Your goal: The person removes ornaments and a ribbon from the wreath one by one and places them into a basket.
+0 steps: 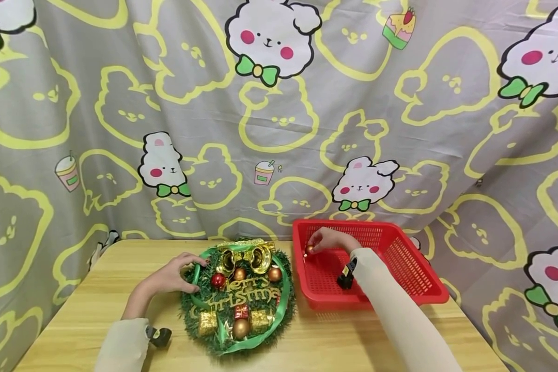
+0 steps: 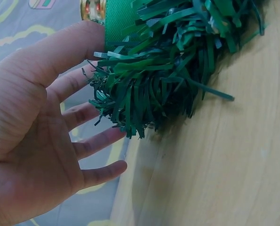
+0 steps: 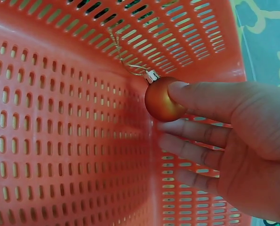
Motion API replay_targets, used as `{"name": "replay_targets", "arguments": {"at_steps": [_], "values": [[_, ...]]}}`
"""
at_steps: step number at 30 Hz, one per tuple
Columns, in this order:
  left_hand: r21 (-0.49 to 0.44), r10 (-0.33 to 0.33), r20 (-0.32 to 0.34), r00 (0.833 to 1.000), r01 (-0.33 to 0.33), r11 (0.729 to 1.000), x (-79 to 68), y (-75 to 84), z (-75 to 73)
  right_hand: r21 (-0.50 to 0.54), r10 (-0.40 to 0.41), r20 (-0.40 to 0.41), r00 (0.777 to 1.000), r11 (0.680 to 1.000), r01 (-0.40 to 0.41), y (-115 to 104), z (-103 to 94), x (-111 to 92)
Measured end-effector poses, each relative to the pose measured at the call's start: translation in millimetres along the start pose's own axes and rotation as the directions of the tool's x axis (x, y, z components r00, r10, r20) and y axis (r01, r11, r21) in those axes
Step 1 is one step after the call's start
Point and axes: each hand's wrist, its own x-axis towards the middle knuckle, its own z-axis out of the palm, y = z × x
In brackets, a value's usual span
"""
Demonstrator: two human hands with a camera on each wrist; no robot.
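Note:
A green tinsel Christmas wreath (image 1: 282, 330) lies on the table, carrying gold bells (image 1: 260, 258), baubles, small gift boxes, a green ribbon (image 1: 260, 338) and gold "Merry Christmas" lettering. At its upper left edge, my left hand (image 1: 179, 274) touches the tinsel with spread fingers; the left wrist view shows the thumb by the ribbon and the other fingers behind the fringe. Inside the red basket (image 1: 372, 302), near its left wall, my right hand (image 1: 327, 240) pinches an orange-gold bauble (image 3: 164, 100) between thumb and fingers. A gold string loop (image 3: 116, 44) hangs from the bauble's silver cap.
The basket has slotted walls and stands right of the wreath, close to the table's back edge. Behind the wooden table (image 1: 107, 279) hangs a grey curtain (image 1: 204, 119) with cartoon prints. Each sleeve cuff carries a small black wrist camera (image 1: 159, 337).

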Motion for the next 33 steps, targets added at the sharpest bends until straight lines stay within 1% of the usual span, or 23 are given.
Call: {"name": "replay_targets", "arguments": {"at_steps": [3,11,18,23,25,28,33], "values": [[0.001,-0.004,0.003,1.000,0.004,1.000,0.0,-0.1,0.3,-0.002,-0.004,0.012,1.000,1.000,0.004,0.5,2.3,1.1],[0.007,0.009,0.000,1.000,-0.009,1.000,0.4,-1.3,0.0,-0.009,-0.022,0.012,1.000,1.000,0.022,3.0,5.7,5.8],[-0.009,0.028,0.005,1.000,-0.028,1.000,2.0,1.1,-0.8,-0.026,-0.024,-0.002,1.000,0.999,0.024,-0.3,4.4,5.4],[0.009,0.001,0.002,1.000,-0.001,1.000,0.8,-0.2,-1.0,-0.030,-0.025,0.003,1.000,0.999,0.025,-0.8,4.8,6.1],[0.009,-0.002,0.002,1.000,0.002,1.000,0.7,-0.2,-0.7,-0.036,-0.023,0.003,1.000,0.999,0.024,-0.3,4.9,5.7],[0.003,0.017,0.003,1.000,-0.017,1.000,1.1,-0.1,0.2,-0.036,-0.024,0.003,1.000,0.999,0.024,-0.8,4.3,3.8],[0.011,0.024,-0.003,1.000,-0.024,1.000,0.6,-1.5,0.6,-0.040,-0.016,0.003,1.000,0.999,0.016,-7.1,1.4,-0.7]]}}
